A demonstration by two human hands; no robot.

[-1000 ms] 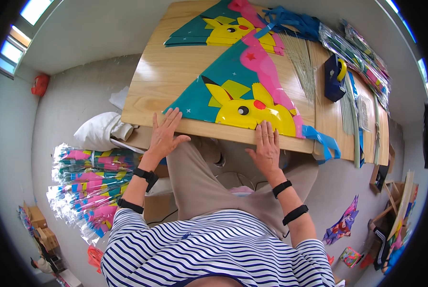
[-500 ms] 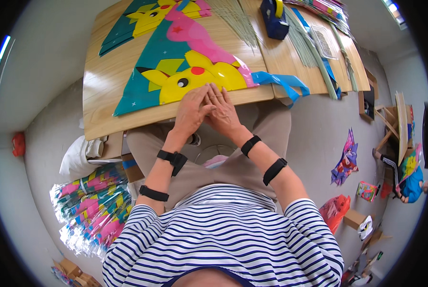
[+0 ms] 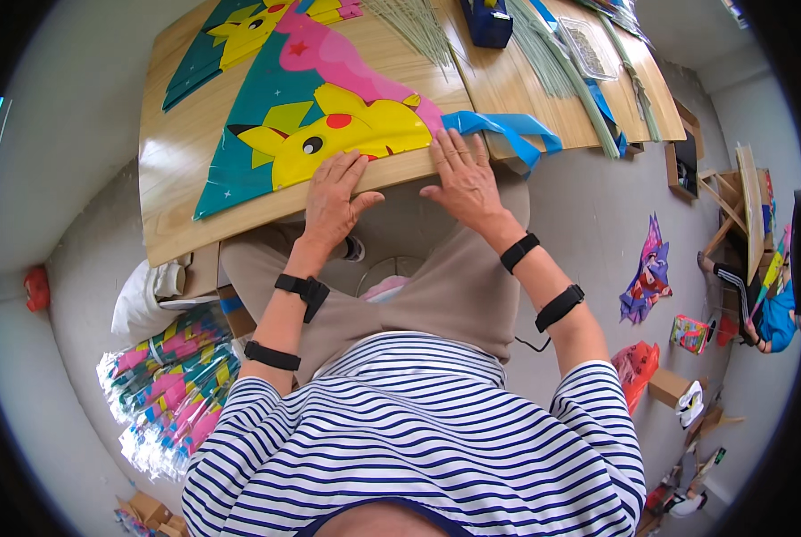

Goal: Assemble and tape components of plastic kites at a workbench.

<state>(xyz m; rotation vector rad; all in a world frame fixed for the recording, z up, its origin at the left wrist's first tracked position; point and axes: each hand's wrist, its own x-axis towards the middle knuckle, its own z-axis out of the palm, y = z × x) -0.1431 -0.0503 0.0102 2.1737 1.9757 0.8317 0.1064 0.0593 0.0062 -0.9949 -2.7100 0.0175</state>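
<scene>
A triangular printed plastic sheet, like a kite sail (image 3: 365, 134), lies flat on the wooden table with its long lower side along the near edge. It is teal and pink with a yellow cartoon animal. On that lower side rest the fingertips of my left hand (image 3: 333, 197), stretched out below the animal's face. My right hand (image 3: 468, 183) lies with spread fingers at the sheet's right corner. A blue ribbon (image 3: 512, 132) trails rightward from that corner, close to my right fingertips. Neither hand grips anything.
Similar sheets are stacked (image 3: 195, 72) at the far left. Thin rods (image 3: 414, 31), a dark blue tape dispenser (image 3: 488, 25) and a clear tray (image 3: 588, 45) lie farther back. Bundled printed sheets (image 3: 172, 376) sit on the floor at left. A person (image 3: 776, 318) works at far right.
My hands were together at the middle of the sheet's lower edge. They have parted, the left slightly leftward and the right to the ribbon corner. The view has shifted a little.
</scene>
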